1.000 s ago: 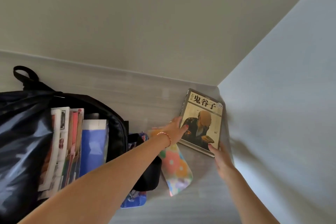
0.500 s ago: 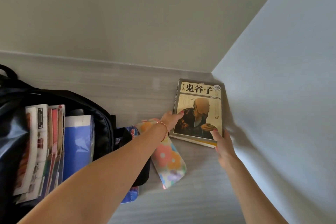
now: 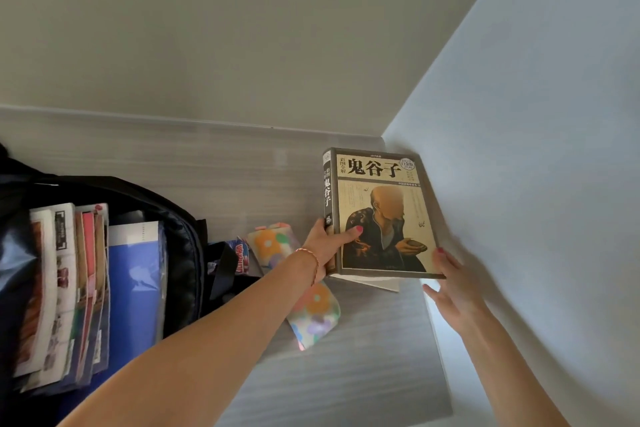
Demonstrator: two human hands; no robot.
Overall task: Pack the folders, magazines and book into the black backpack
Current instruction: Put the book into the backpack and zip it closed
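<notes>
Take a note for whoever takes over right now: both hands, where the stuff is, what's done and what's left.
Left hand grips the book at its spine, thumb on the cover. Right hand touches its lower right corner, fingers straight.
Magazines and folders stand in the open backpack.
Done: magazines and folders are in.
To do: put the book into the backpack.

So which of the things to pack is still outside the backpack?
The thick book with the seated figure on its cover, gripped at its spine by the left hand. The magazines and blue folder already stand inside the black backpack.
</notes>
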